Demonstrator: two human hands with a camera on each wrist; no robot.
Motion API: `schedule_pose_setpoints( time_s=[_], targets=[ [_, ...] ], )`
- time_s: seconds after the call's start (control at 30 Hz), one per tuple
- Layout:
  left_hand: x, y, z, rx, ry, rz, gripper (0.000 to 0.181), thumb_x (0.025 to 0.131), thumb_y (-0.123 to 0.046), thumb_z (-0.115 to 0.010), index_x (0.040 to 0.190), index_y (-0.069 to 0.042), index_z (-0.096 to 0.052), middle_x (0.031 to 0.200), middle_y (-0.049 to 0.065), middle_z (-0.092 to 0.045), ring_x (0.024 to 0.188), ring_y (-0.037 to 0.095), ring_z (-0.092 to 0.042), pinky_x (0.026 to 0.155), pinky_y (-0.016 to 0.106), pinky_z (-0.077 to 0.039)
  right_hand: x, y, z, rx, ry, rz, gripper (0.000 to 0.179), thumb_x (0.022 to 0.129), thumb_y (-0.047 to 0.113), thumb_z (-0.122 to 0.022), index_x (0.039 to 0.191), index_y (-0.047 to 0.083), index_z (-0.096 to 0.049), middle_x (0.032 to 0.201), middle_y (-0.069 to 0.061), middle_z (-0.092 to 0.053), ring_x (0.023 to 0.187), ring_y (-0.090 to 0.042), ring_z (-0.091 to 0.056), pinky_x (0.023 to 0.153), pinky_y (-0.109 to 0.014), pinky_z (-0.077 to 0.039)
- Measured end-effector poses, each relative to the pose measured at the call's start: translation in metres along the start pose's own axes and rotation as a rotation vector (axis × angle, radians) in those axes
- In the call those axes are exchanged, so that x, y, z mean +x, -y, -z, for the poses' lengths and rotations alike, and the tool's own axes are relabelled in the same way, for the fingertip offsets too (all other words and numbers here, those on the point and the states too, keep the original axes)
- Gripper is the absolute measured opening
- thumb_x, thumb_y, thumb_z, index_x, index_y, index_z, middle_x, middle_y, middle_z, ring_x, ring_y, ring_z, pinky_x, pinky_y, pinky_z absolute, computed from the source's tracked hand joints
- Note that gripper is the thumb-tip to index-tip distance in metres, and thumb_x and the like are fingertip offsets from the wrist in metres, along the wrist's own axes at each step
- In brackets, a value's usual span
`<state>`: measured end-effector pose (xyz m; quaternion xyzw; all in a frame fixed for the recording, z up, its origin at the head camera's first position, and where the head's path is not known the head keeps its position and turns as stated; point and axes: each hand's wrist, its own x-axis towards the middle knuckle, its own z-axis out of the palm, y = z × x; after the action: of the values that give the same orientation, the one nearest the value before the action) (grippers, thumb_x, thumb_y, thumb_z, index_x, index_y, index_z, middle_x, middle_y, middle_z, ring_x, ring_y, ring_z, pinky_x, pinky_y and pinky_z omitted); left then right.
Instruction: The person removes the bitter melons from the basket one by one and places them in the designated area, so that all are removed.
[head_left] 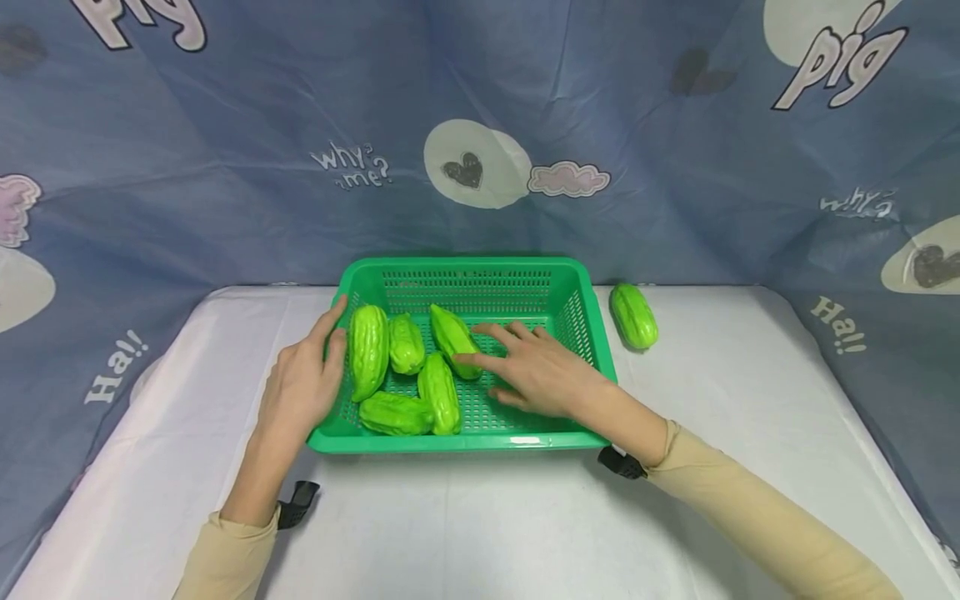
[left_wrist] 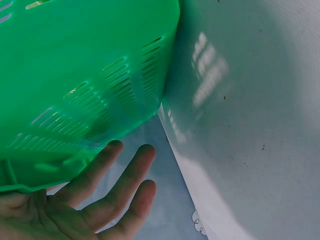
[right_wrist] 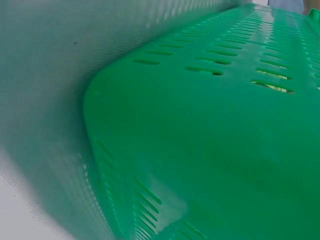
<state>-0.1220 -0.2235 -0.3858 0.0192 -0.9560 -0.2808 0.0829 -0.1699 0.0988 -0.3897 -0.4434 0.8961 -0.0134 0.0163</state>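
Note:
A green plastic basket [head_left: 525, 442] with slotted walls stands on the table, holding several bright green bitter melons [head_left: 369, 350] in its left and middle part. My left hand [head_left: 303, 379] is at the basket's left rim; in the left wrist view that hand [left_wrist: 100, 205] has its fingers extended and spread outside the wall. Over the basket's right half, my right hand [head_left: 543, 371] spreads its fingers, with fingertips at the right end of a pointed bitter melon [head_left: 452, 337]. Whether they touch it I cannot tell. The right wrist view shows the basket wall [right_wrist: 215, 145] but no hand.
Another bitter melon [head_left: 634, 317] lies on the white tablecloth [head_left: 720, 367], right of the basket near the back edge. A blue printed curtain [head_left: 262, 108] hangs behind the table and along its sides. Black straps [head_left: 298, 504] show at both wrists.

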Motion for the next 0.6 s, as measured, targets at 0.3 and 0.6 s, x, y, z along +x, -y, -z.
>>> schedule_pose_setpoints(
  time_s=[0.3, 0.6],
  targets=[
    [-0.0004, 0.0007, 0.0006, 0.001, -0.005, -0.008, 0.054, 0.118, -0.04, -0.031, 0.171, -0.028, -0.033, 0.056, 0.006, -0.042, 0.045, 0.019, -0.034, 0.04, 0.036, -0.034, 0.0001, 0.0011, -0.0004, -0.027, 0.05, -0.012, 0.071, 0.103, 0.037, -0.074, 0.165, 0.045, -0.04, 0.171, -0.009, -0.039, 0.142, -0.039, -0.055, 0.109, -0.064, -0.055],
    [-0.0001, 0.0007, 0.0001, -0.003, -0.014, -0.022, 0.053, 0.118, -0.035, -0.034, 0.171, -0.027, -0.034, 0.054, 0.004, -0.04, 0.044, 0.019, -0.033, 0.04, 0.036, -0.033, -0.0009, 0.001, 0.0001, 0.007, 0.063, -0.011, 0.051, 0.106, 0.032, -0.071, 0.153, 0.036, -0.054, 0.162, -0.012, -0.052, 0.134, -0.039, -0.063, 0.103, -0.059, -0.058]
  ],
)
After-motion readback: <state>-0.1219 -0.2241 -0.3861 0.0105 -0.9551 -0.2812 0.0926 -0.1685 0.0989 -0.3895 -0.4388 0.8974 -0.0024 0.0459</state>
